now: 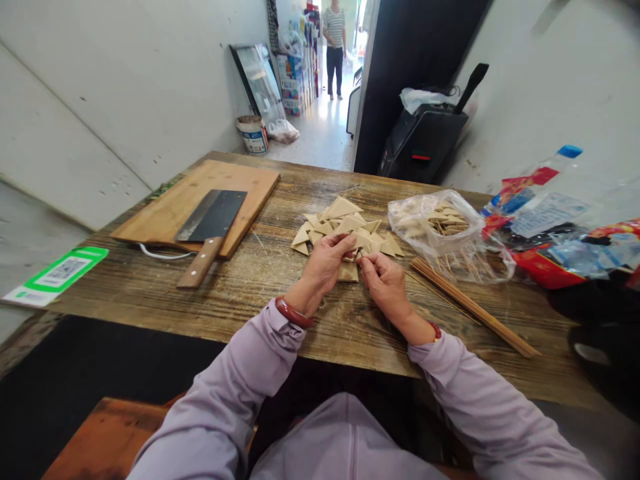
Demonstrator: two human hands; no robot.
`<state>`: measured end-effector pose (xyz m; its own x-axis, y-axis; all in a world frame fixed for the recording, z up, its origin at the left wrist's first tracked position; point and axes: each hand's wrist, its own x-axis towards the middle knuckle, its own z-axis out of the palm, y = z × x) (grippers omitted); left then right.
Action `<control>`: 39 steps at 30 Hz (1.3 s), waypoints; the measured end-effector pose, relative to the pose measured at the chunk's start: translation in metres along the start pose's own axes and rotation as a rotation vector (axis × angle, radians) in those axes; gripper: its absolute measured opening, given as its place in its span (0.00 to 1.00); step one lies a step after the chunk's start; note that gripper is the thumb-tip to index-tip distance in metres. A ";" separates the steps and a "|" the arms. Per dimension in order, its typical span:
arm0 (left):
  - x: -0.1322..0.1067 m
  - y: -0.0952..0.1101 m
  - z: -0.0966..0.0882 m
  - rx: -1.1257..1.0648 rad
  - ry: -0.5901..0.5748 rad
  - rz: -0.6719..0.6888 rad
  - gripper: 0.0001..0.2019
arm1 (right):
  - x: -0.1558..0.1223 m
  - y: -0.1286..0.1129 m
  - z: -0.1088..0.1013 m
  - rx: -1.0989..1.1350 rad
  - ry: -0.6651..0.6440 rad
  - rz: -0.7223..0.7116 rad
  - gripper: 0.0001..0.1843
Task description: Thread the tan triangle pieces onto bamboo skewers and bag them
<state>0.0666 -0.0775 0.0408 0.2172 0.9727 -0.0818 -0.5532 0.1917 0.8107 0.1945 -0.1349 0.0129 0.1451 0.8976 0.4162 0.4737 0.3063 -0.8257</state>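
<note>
Pinching together, our left hand (325, 263) and right hand (386, 283) close their fingertips on one tan triangle (356, 252). It sits at the near edge of the pile of triangles (345, 223), mid-table. We count over a dozen pieces there, overlapped too much for an exact number. Each wrist wears one red bracelet, two in all. Just right of our right hand lies one bundle of skewers (470, 307), and beyond it one plastic bag (425, 233) holding more pieces. To our left sits one cutting board (165, 207) with one cleaver (213, 217) on it, its handle overhanging onto the table (280, 313). One green card (56, 273) lies at the far left edge.
</note>
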 end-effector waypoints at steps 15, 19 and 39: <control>0.000 -0.003 0.000 -0.020 0.022 -0.032 0.11 | -0.002 0.003 0.002 -0.017 -0.002 -0.038 0.15; 0.001 -0.005 -0.001 -0.036 0.020 -0.022 0.12 | -0.003 0.002 0.002 -0.014 0.004 -0.043 0.14; -0.004 -0.001 -0.001 0.022 -0.065 -0.062 0.15 | -0.001 0.000 -0.003 0.015 -0.019 0.020 0.14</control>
<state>0.0657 -0.0810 0.0403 0.3029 0.9483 -0.0947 -0.5192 0.2475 0.8180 0.1968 -0.1369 0.0132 0.1376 0.9096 0.3920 0.4580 0.2925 -0.8394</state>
